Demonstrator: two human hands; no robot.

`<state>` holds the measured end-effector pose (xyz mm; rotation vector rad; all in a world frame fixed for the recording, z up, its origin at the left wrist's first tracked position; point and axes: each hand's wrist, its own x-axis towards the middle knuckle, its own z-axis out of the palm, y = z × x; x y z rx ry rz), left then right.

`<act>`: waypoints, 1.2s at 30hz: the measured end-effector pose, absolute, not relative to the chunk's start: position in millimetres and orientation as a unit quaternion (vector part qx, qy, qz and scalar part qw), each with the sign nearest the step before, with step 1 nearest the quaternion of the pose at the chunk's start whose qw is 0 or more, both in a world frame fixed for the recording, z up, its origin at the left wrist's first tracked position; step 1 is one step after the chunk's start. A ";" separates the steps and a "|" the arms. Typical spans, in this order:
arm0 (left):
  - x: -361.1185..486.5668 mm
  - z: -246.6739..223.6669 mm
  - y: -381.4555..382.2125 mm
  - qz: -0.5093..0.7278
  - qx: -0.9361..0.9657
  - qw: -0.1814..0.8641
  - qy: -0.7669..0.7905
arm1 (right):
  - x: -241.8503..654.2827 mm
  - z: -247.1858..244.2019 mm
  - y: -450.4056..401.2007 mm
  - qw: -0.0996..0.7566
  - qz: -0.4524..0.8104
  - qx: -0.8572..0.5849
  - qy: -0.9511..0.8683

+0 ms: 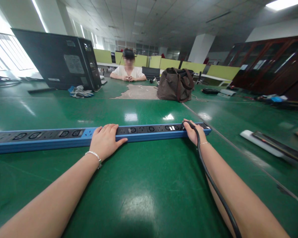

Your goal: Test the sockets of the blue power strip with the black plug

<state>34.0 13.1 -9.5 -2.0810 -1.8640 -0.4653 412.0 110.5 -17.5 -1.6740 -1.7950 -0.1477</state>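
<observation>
A long blue power strip (141, 137) with black socket panels lies across the green table, its left end running out of view. My left hand (105, 140) is closed over the strip near the middle of the view, with the fingers on top and the thumb along the front edge. At the strip's right end, my right hand (194, 134) grips the plug of a black power cord (208, 175). The plug is at the sockets, mostly hidden by the fingers; I cannot tell how deep it sits. The cord runs back along my right forearm.
A black computer case (57, 59) and a glove (80, 92) are at the back left. A brown bag (173, 86) stands at the back, near a seated person (127, 71). Long white and dark pieces (263, 143) lie to the right on the green table (144, 175).
</observation>
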 end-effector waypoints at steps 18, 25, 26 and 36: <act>34.1 -9.6 11.9 -0.168 -0.726 0.155 -0.649 | 398.0 -15.4 91.2 0.302 -0.068 -0.683 -0.662; 34.8 -9.5 12.3 -0.167 -0.730 0.153 -0.645 | 396.5 -15.7 89.1 0.293 -0.074 -0.687 -0.661; 34.8 -9.3 12.3 -0.167 -0.729 0.152 -0.646 | 394.1 -15.4 89.1 0.295 -0.075 -0.698 -0.648; 34.3 -10.4 12.6 -0.157 -0.723 0.165 -0.652 | 401.7 -5.6 93.2 0.223 -0.022 -0.711 -0.666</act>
